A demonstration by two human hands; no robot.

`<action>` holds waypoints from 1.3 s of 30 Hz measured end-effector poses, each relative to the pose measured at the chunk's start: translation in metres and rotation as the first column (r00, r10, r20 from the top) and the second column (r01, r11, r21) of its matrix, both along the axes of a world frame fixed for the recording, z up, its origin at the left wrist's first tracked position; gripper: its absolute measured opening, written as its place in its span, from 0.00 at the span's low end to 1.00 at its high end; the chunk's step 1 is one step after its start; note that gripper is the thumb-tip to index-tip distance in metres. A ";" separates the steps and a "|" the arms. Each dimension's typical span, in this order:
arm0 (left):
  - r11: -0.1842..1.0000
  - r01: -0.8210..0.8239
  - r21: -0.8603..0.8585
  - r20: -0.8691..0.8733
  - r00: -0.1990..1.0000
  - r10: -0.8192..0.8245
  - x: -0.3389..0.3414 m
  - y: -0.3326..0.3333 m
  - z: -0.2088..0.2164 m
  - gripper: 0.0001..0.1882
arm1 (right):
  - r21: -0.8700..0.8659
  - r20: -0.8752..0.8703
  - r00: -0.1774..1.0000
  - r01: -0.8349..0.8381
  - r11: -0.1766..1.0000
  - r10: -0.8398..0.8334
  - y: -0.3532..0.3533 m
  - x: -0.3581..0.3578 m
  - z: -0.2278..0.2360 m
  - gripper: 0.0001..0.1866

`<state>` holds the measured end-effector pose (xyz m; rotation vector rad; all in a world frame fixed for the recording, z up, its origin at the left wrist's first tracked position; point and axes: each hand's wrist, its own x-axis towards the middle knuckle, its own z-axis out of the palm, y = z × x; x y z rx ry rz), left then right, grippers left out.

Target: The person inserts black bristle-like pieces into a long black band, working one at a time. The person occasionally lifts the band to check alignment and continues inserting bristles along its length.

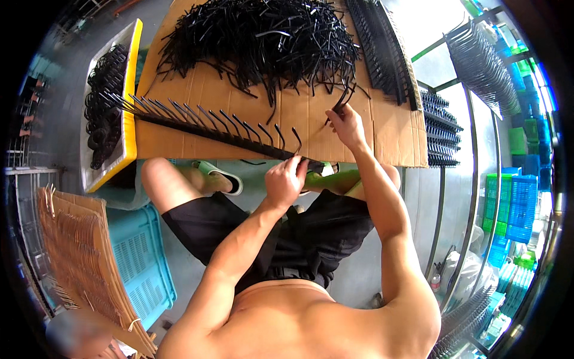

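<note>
A long black strip (236, 140) lies slantwise across the near edge of the cardboard-covered table (394, 134). A row of thin black bent rods (224, 122) stands up along most of its length. My left hand (286, 180) is closed in a pinch at the strip's near right end, by the last standing rod. Farther right and over the cardboard, my right hand (348, 128) pinches several loose black bent rods (342, 103) between thumb and fingers. Just beyond it spreads a large tangled pile of the same rods (263, 45).
Filled black strips (382, 54) lie along the table's right side. At the left stands a yellow-rimmed tray (133, 96) of black coiled parts. Below it are a blue crate (143, 263) and stacked cardboard (84, 257). Metal racks (469, 119) hold more rods on the right. A person (84, 338) is at lower left.
</note>
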<state>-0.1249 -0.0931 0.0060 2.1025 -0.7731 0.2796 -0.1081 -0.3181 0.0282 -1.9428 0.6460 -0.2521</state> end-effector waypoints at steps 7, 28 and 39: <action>1.000 0.005 -0.016 0.033 0.999 -0.005 0.001 -0.001 0.000 0.06 | -0.167 -0.092 0.995 -0.060 0.984 0.045 0.003 -0.010 -0.006 0.13; 0.997 0.076 -0.005 0.069 0.995 -0.075 0.002 -0.001 -0.004 0.03 | -0.277 0.194 0.902 -0.328 0.903 0.387 0.081 -0.061 0.024 0.08; 0.999 0.035 -0.023 -0.029 0.999 -0.036 -0.011 0.000 0.010 0.04 | 0.407 0.184 0.982 -0.044 0.912 -0.034 0.069 -0.081 0.016 0.08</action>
